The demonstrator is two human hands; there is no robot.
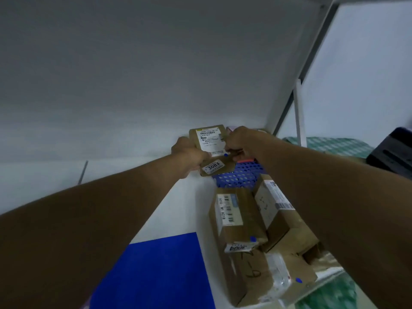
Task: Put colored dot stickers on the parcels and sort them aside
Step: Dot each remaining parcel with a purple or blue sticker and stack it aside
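Parcel (209, 141) with a blue dot (226, 155), gripped at its sides by our left hand (189, 155) and right hand (239, 141) above the blue basket (240, 175); we should set it level beside the dotted parcels (240, 221).

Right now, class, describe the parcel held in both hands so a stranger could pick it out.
Follow both arms to the far end of the white shelf. Above the blue perforated basket, the held parcel is small brown cardboard; only it carries a "3003" label.

Brown parcels (239, 216) — blue dots (252, 239), blue perforated basket (238, 175).
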